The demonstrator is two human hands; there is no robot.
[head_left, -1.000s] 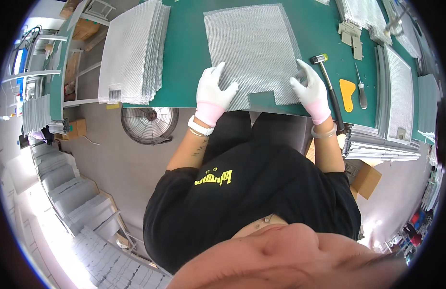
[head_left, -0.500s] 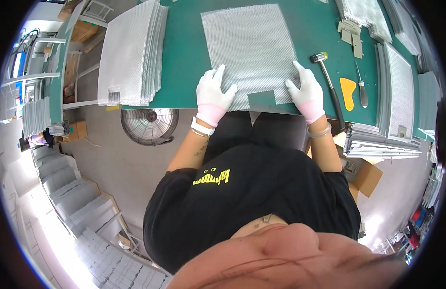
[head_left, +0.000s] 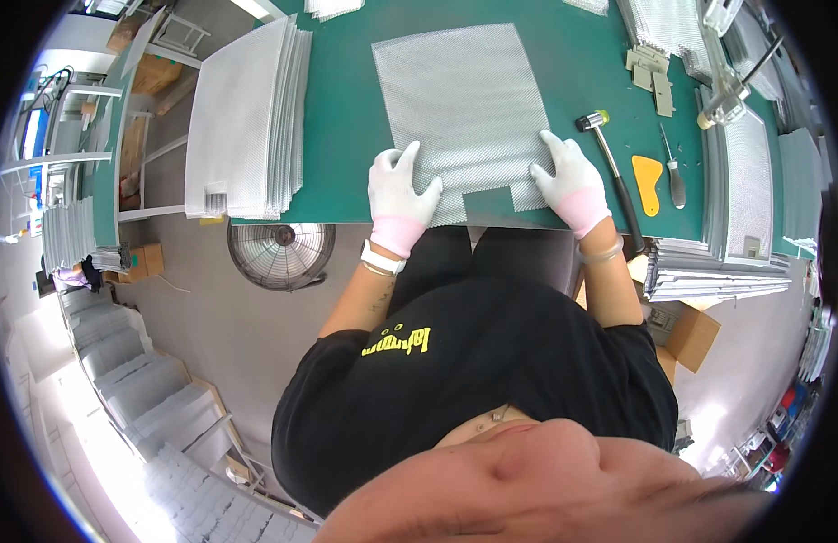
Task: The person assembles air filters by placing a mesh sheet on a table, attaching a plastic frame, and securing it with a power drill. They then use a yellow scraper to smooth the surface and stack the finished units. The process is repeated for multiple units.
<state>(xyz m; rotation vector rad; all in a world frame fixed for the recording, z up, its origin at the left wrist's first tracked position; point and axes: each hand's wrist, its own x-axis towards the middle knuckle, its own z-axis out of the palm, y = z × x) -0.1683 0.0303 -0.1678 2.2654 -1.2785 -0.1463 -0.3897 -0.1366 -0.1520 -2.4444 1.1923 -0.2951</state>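
Mesh lies at the near edge of the table, notched end toward the person, with the left hand and right hand at opposite sides, apparently to keep it square and steady. Both spread thumb and forefinger wide, touching its side margins without visibly pinching, though whether other fingers reach beneath cannot be told. Hammer, scraper and screwdriver lie toward the table's right edge, probably for easy reach.
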